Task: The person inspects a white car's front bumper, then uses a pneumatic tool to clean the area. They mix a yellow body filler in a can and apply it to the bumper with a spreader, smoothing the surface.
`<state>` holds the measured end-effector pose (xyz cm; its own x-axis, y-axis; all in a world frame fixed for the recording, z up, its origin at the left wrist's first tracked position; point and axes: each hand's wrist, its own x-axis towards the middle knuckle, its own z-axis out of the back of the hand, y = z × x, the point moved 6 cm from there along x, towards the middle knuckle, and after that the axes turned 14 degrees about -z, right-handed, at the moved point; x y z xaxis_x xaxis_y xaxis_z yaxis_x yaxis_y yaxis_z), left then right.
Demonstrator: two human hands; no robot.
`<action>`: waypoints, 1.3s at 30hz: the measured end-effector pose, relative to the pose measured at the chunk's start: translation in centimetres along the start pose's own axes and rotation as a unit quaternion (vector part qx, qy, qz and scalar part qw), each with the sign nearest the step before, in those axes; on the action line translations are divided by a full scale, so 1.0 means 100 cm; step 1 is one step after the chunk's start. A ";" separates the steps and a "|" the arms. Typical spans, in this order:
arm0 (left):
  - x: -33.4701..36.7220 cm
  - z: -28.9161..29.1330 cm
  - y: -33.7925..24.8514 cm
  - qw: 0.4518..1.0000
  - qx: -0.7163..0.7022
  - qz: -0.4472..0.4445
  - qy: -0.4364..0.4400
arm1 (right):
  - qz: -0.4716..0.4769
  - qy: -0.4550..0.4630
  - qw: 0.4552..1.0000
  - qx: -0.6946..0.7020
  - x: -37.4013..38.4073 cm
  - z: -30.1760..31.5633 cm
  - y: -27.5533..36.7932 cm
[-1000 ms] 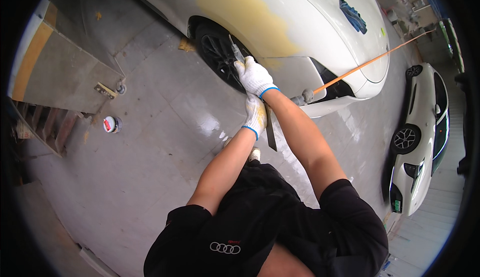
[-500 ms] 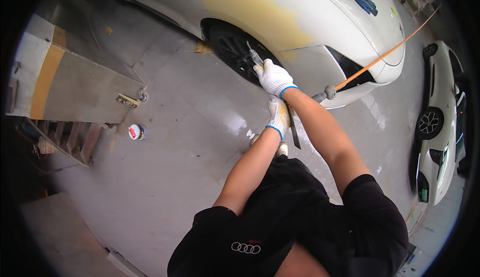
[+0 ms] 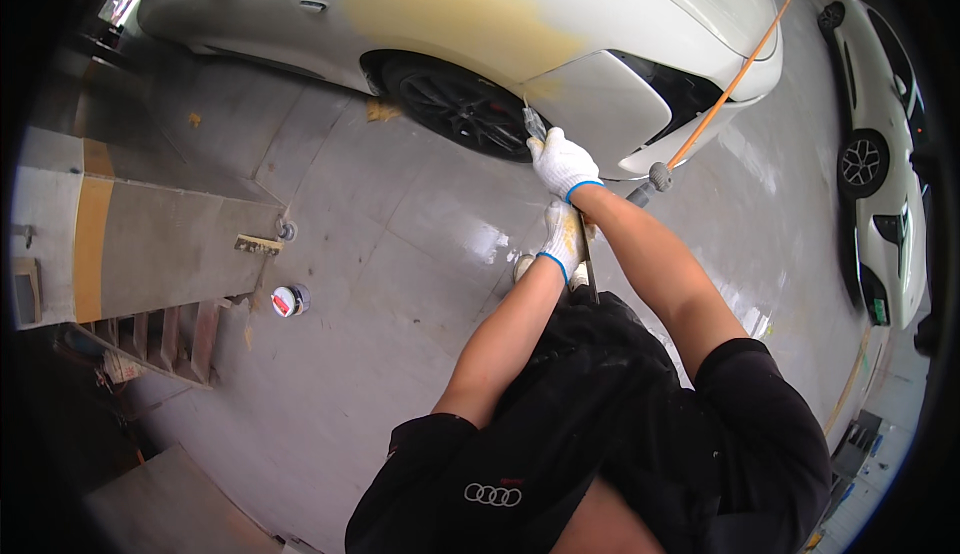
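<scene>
Two gloved hands, left hand [image 3: 563,237] below right hand [image 3: 563,162], clench a scraper [image 3: 534,126], bracing it toward the white car [image 3: 600,104].

Both hands wear white knit gloves, the left hand [image 3: 563,237] and the right hand [image 3: 562,162], each cuff edged in blue. The near car [image 3: 560,14] is cream-white with a dull yellow patch [image 3: 450,9] and a black wheel [image 3: 462,109]; an orange hose [image 3: 735,79] crosses it. The floor [image 3: 400,254] is glossy grey, with a red-and-white tin [image 3: 288,301] at left.
</scene>
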<state>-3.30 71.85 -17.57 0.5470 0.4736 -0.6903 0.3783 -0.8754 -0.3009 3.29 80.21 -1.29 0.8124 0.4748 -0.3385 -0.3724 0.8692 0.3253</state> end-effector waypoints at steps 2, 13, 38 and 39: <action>-0.001 0.002 0.007 0.999 -0.021 0.024 0.003 | -0.021 0.003 1.000 -0.001 0.001 -0.003 -0.011; 0.002 0.018 0.055 0.994 0.030 0.094 0.051 | -0.103 0.001 0.994 0.031 -0.003 -0.005 -0.067; -0.122 0.248 -0.015 0.845 0.517 -0.080 -0.113 | -0.057 -0.037 0.996 0.052 -0.104 0.061 -0.373; -0.139 0.269 -0.014 0.838 0.512 -0.085 -0.168 | -0.041 -0.054 0.996 0.051 -0.114 0.060 -0.390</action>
<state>-31.58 63.89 -25.26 0.2447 0.6960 -0.6751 -0.5031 -0.5040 -0.7020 11.19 40.09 -4.80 0.8839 0.3802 -0.2724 -0.2596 0.8833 0.3905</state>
